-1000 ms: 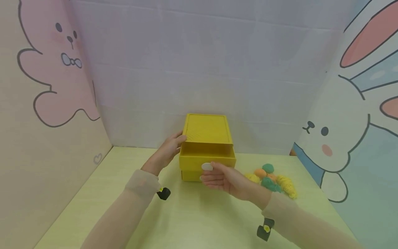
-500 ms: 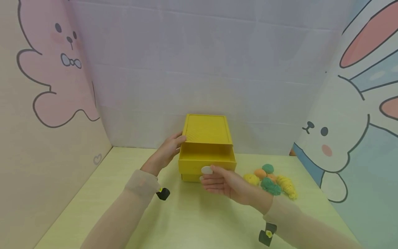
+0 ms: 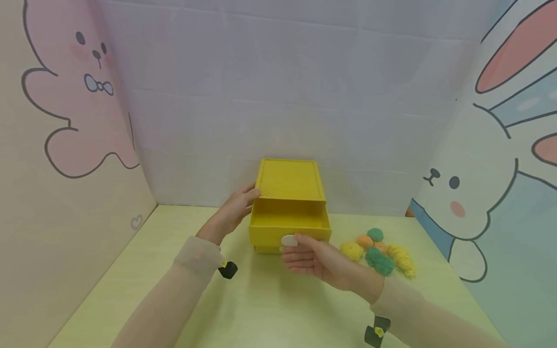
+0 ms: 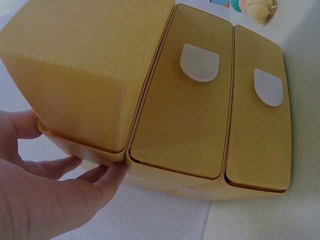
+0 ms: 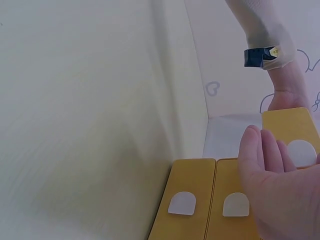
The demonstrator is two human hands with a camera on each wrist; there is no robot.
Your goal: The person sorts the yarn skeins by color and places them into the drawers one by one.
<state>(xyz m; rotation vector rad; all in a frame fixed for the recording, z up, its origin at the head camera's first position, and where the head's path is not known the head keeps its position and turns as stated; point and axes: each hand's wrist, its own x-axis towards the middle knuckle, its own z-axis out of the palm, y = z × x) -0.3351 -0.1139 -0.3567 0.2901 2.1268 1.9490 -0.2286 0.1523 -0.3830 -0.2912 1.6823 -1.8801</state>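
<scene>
A small yellow drawer cabinet (image 3: 290, 179) stands against the back wall, its top drawer (image 3: 270, 235) pulled out and bare inside where it shows. My left hand (image 3: 232, 208) rests on the cabinet's left side, thumb at the top edge and fingers along the side. With thumb and fingers my right hand (image 3: 326, 263) pinches the white tab handle (image 3: 289, 240) on the drawer front. Two lower drawers show closed in the left wrist view, a middle one (image 4: 180, 115) and a bottom one (image 4: 257, 130), each with a white tab.
Right of the cabinet, yarn balls and skeins lie in a cluster on the pale table (image 3: 261, 309): a yellow ball (image 3: 351, 251), green yarn (image 3: 379, 261), orange balls (image 3: 364, 242) and a twisted yellow skein (image 3: 401, 259). Walls with cartoon animals enclose the table at both sides.
The top drawer has slid a little farther out toward me, with my right hand moving along on its handle. My left hand has stayed on the cabinet's side.
</scene>
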